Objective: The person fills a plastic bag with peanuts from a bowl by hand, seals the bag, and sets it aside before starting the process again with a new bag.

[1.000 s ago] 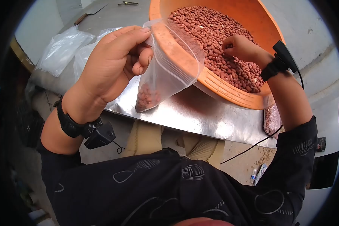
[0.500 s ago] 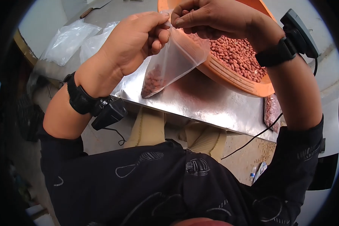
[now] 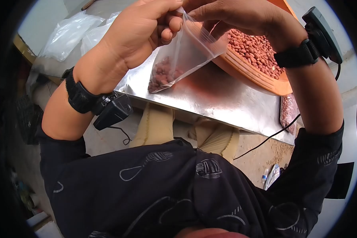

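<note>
A clear plastic bag (image 3: 190, 53) hangs at a tilt above the metal table, with some red-skinned peanuts (image 3: 162, 75) gathered in its lower corner. My left hand (image 3: 148, 29) pinches the bag's top edge between thumb and fingers. At the other side of the bag's top, my right hand (image 3: 234, 18) has its fingers bent around the plastic; its fingertips are partly hidden. Behind the bag and under my right hand stands an orange basin (image 3: 262, 81) holding many loose peanuts (image 3: 254, 51).
Empty-looking clear bags (image 3: 65, 35) lie on the metal table (image 3: 210, 101) at the left. A filled bag of peanuts (image 3: 288, 113) lies by the table's right edge. A black cable (image 3: 266, 139) runs down from the right. A wooden handle (image 3: 88, 4) shows at the top left.
Both hands and the bag sit slightly higher in view. My right hand's fingers have shifted from a pinch at the bag's top corner to reach lower along its upper edge.
</note>
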Motion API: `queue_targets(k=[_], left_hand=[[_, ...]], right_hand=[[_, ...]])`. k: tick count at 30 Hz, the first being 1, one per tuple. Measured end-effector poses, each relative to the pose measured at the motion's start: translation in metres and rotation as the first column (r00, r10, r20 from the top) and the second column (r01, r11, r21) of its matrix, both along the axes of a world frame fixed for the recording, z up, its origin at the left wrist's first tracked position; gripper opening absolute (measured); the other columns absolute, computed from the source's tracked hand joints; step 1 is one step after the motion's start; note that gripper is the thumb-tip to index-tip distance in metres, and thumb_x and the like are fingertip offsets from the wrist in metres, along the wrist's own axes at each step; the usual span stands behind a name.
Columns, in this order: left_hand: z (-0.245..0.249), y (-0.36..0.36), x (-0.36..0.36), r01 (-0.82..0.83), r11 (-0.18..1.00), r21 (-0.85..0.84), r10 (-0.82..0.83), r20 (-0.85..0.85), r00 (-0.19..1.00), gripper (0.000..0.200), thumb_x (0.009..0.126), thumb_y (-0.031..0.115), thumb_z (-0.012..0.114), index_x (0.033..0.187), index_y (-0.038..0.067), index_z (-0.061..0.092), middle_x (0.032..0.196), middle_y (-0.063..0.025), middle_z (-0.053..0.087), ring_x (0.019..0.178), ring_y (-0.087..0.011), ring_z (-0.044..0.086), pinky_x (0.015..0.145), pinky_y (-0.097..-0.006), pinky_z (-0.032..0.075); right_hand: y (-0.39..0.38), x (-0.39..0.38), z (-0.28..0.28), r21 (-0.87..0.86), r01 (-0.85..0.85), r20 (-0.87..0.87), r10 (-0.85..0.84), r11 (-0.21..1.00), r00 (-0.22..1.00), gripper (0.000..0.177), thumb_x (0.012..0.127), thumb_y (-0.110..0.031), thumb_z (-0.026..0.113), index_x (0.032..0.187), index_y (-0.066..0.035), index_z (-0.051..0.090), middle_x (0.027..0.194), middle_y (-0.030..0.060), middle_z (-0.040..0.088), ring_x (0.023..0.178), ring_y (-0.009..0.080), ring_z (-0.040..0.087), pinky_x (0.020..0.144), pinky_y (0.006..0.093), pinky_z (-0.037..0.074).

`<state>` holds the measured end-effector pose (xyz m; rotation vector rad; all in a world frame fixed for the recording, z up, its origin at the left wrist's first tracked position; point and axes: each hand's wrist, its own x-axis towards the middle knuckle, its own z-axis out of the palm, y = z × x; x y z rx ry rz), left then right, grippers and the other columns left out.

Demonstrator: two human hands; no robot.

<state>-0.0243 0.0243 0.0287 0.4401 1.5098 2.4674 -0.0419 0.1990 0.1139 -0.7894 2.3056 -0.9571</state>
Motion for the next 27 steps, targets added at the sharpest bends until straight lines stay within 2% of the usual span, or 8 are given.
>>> queue_targets(k=[4,7,11,13,15,17,21,27], left_hand=[[-0.007,-0.003,-0.002,0.027,0.996,-0.079,-0.036,-0.105,0.994,0.020,0.092,0.021,0.048,0.078,0.007,0.053,0.059,0.0015,0.051,0.047,-0.0047,0.038,0.050,-0.0201,0.033],[-0.011,-0.009,-0.007,0.096,0.993,-0.065,-0.104,-0.134,0.986,0.020,0.090,0.022,0.051,0.080,0.006,0.055,0.063,-0.0001,0.055,0.051,-0.0053,0.046,0.050,-0.0178,0.039],[-0.009,-0.005,-0.006,0.096,0.994,-0.056,-0.102,-0.114,0.988,0.021,0.091,0.021,0.050,0.080,0.004,0.055,0.062,-0.0008,0.054,0.050,-0.0057,0.044,0.050,-0.0179,0.039],[-0.009,-0.006,-0.007,0.112,0.993,-0.046,-0.117,-0.105,0.988,0.021,0.091,0.021,0.050,0.081,0.004,0.055,0.061,-0.0009,0.054,0.050,-0.0059,0.044,0.050,-0.0180,0.038],[-0.010,-0.005,-0.008,0.122,0.992,-0.041,-0.126,-0.100,0.987,0.021,0.091,0.022,0.049,0.081,0.004,0.055,0.061,-0.0011,0.054,0.050,-0.0061,0.044,0.050,-0.0179,0.038],[-0.011,-0.004,-0.010,0.138,0.990,-0.033,-0.141,-0.098,0.985,0.021,0.091,0.021,0.049,0.081,0.004,0.055,0.061,-0.0012,0.053,0.050,-0.0062,0.044,0.049,-0.0180,0.038],[-0.012,0.000,-0.012,0.150,0.989,-0.009,-0.150,-0.088,0.985,0.021,0.091,0.021,0.049,0.081,0.004,0.055,0.061,-0.0014,0.053,0.051,-0.0063,0.045,0.049,-0.0181,0.038],[-0.010,0.004,-0.010,0.119,0.993,-0.005,-0.119,-0.062,0.991,0.020,0.091,0.021,0.050,0.080,0.004,0.055,0.061,-0.0016,0.054,0.051,-0.0065,0.045,0.049,-0.0181,0.039]], right_hand=[[0.041,-0.023,0.003,-0.065,0.114,-0.081,-0.119,0.991,0.990,0.014,0.085,-0.011,0.058,0.095,-0.001,0.061,0.069,0.0021,0.059,0.051,0.0078,0.053,0.046,0.0184,0.042],[0.102,-0.056,-0.015,-0.016,0.215,-0.153,-0.215,0.977,0.965,0.017,0.087,-0.019,0.058,0.098,-0.007,0.061,0.073,-0.0005,0.059,0.050,0.0042,0.050,0.045,0.0155,0.041],[0.144,-0.054,-0.033,0.493,0.375,-0.159,-0.342,0.785,0.926,0.035,0.085,-0.023,0.060,0.113,-0.004,0.053,0.099,0.0106,0.059,0.054,0.0112,0.059,0.049,0.0243,0.051],[0.154,-0.056,-0.034,0.685,0.387,-0.152,-0.398,0.617,0.905,0.065,0.078,-0.034,0.067,0.129,-0.005,0.038,0.116,0.0186,0.052,0.062,0.0226,0.062,0.054,0.0329,0.054],[0.166,-0.055,-0.042,0.710,0.359,-0.052,-0.464,0.605,0.885,0.079,0.076,-0.040,0.068,0.135,-0.006,0.030,0.118,0.0217,0.051,0.071,0.0250,0.063,0.059,0.0328,0.054],[0.184,-0.064,-0.072,0.586,0.364,-0.189,-0.315,0.724,0.930,0.083,0.075,-0.042,0.069,0.136,-0.006,0.027,0.121,0.0233,0.049,0.073,0.0251,0.063,0.061,0.0321,0.054],[0.158,-0.073,-0.098,0.400,0.233,-0.306,-0.111,0.886,0.946,0.081,0.077,-0.039,0.069,0.137,-0.007,0.027,0.110,0.0193,0.056,0.072,0.0199,0.062,0.062,0.0281,0.052],[0.105,-0.070,-0.091,0.370,0.233,-0.347,-0.099,0.899,0.933,0.034,0.085,-0.014,0.060,0.115,-0.003,0.050,0.070,0.0044,0.056,0.070,0.0097,0.057,0.061,0.0237,0.048]])
